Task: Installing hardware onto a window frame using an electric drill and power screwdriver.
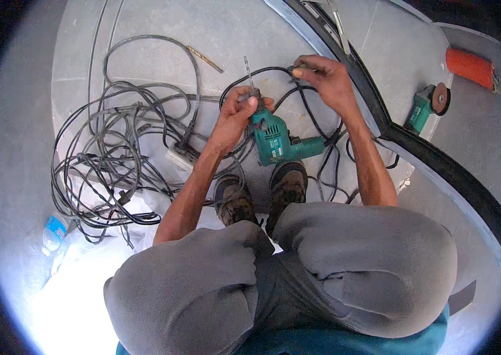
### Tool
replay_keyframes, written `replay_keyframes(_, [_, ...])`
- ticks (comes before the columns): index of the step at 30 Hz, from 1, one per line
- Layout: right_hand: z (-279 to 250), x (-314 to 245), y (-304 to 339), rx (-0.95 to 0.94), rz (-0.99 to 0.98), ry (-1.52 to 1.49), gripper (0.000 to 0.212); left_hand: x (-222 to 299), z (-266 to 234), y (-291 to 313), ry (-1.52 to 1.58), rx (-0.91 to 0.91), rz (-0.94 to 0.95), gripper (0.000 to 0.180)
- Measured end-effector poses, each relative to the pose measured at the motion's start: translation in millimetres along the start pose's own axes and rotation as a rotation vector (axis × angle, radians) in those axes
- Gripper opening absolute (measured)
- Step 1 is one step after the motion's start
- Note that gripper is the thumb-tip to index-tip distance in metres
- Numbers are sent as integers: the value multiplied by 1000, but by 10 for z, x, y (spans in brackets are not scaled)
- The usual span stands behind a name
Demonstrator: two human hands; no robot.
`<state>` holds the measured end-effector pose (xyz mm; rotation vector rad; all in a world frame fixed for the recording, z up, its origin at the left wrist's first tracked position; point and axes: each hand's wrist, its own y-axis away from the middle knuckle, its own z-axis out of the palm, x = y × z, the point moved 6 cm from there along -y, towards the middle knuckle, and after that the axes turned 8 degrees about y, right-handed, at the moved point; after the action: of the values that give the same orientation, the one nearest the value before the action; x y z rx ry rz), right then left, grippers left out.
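My left hand [237,113] is closed around the chuck end of a green power drill [274,141]. A thin drill bit [248,72] sticks up out of the chuck, pointing away from me. The drill's handle extends to the right, above my shoes. Farther right, my right hand [325,78] pinches a black cord [271,69] between thumb and fingers. A small dark piece seems to be at those fingertips, too small to make out. Beyond the drill, a loose gold-coloured drill bit [205,59] lies on the grey floor.
Tangled black cables [135,136] cover the floor on the left, with a white power strip [180,157] among them. A plastic bottle [55,232] lies at far left. On the right are a dark frame [425,152], a green angle grinder [420,112] and a red-orange roll [470,68].
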<state>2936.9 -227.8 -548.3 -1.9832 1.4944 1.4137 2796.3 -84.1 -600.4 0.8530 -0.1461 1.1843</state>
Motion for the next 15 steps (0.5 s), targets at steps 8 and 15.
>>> replay_keyframes(8, [492,-255,380,-2,-213,251,23,45,5,1,74,5,38,27])
replay_keyframes(15, [486,-305,456,44,-451,348,19,83,9,0,90,57,57,25])
